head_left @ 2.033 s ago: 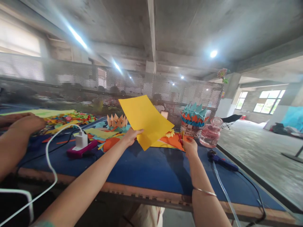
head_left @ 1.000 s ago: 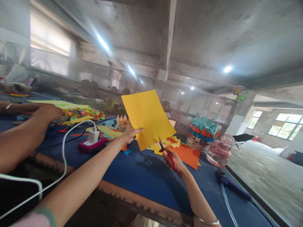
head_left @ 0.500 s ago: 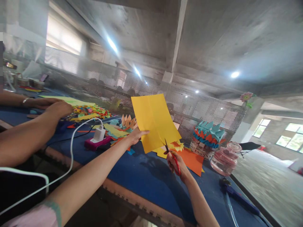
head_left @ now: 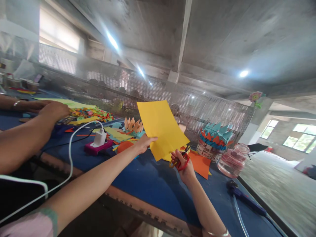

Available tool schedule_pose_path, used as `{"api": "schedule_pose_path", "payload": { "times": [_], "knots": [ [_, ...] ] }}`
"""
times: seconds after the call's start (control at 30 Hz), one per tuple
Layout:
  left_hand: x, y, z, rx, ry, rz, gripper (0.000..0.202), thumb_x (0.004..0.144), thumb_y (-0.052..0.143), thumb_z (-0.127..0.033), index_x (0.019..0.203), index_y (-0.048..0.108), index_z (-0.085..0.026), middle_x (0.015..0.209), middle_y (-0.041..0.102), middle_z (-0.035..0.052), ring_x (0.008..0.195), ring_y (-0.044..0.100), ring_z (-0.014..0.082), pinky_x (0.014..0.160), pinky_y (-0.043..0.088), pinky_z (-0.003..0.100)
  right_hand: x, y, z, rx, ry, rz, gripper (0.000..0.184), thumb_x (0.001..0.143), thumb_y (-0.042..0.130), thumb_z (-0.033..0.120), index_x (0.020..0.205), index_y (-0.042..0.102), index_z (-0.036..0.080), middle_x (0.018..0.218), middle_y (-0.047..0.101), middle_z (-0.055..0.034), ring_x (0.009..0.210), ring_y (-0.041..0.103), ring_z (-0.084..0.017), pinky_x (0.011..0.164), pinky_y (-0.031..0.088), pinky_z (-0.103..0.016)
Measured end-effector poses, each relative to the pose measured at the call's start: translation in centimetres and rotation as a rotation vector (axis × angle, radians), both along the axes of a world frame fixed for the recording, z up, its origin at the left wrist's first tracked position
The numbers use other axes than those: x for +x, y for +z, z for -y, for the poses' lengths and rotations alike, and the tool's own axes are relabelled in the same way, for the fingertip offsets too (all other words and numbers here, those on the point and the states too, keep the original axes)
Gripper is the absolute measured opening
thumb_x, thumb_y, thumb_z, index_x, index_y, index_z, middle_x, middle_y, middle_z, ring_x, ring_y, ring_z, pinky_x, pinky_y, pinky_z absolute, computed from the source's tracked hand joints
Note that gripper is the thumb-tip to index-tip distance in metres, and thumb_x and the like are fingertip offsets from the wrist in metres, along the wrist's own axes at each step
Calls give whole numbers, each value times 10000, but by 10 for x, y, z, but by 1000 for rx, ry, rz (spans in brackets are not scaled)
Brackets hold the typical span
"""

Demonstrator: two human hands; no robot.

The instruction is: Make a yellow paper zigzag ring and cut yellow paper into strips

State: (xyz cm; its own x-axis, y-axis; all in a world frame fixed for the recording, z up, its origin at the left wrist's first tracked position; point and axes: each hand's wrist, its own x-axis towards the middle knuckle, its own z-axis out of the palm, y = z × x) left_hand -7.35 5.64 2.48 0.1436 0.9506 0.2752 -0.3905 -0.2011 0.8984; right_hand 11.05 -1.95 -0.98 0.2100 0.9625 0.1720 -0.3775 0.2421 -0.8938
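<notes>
A sheet of yellow paper [head_left: 161, 126] is held up above the blue table by its lower left edge, pinched by my left hand [head_left: 145, 144] with the thumb on the near face. My right hand [head_left: 183, 164] is closed on a pair of red-handled scissors [head_left: 184, 163], close to the sheet's lower right corner. The scissors' dark blades point up and to the right, away from the paper's face. An orange sheet [head_left: 200, 164] and some yellow paper lie on the table behind my right hand.
A white charger [head_left: 99, 137] sits in a magenta power strip [head_left: 95, 147], its cable looping left. Right stand a teal-and-orange paper craft [head_left: 214, 138], a pink jar [head_left: 232, 162] and a blue glue gun [head_left: 248, 201]. Another person's hands [head_left: 53, 110] work beside colourful scraps [head_left: 91, 113].
The scissors have left the paper's lower edge; my right hand has turned so the blades swing from upward to up-right. The yellow sheet is tilted slightly more, still in my left hand.
</notes>
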Motion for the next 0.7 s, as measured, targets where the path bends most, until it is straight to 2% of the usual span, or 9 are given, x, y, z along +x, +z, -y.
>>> {"api": "schedule_pose_path", "payload": {
  "times": [0.13,0.3,0.37,0.47,0.57,0.7],
  "knots": [
    [7,-4,5,20,-16,-16,412,495,789,-236,892,701,-170,1034,716,108,1039,616,352,881,482,447,-2,-2,-1,-10,-29,4,506,484,861,361,783,484,206,650,602,39,591,621,-132,504,473,-235],
    [5,-2,6,63,-78,-20,475,515,800,-240,971,686,-162,1087,697,117,1026,626,333,873,492,441,3,-3,-4,-20,-94,4,525,434,851,291,785,467,219,600,576,59,516,561,-109,458,430,-221],
    [2,1,4,97,-76,-17,497,519,807,-241,994,682,-164,1117,685,120,1042,621,326,878,491,426,6,-2,-4,-18,-109,6,492,466,833,320,782,468,224,611,575,56,509,543,-103,446,421,-219],
    [-7,7,0,128,-7,3,533,521,810,-240,1033,673,-183,1167,663,115,1092,595,325,896,480,410,8,3,1,-46,-80,23,405,578,775,429,766,489,212,636,590,26,487,507,-89,430,410,-213],
    [-19,13,-4,86,52,13,565,520,816,-235,1064,668,-214,1169,661,118,1109,582,343,870,488,425,7,9,10,-119,15,153,400,686,681,543,822,538,196,627,571,16,467,470,-78,417,395,-201],
    [-32,18,-9,51,83,20,604,480,830,-186,1062,669,-215,1120,682,126,1093,590,355,842,499,436,8,13,20,-106,107,481,436,722,633,595,872,581,189,628,527,27,479,452,-78,415,377,-190]
  ]
}}
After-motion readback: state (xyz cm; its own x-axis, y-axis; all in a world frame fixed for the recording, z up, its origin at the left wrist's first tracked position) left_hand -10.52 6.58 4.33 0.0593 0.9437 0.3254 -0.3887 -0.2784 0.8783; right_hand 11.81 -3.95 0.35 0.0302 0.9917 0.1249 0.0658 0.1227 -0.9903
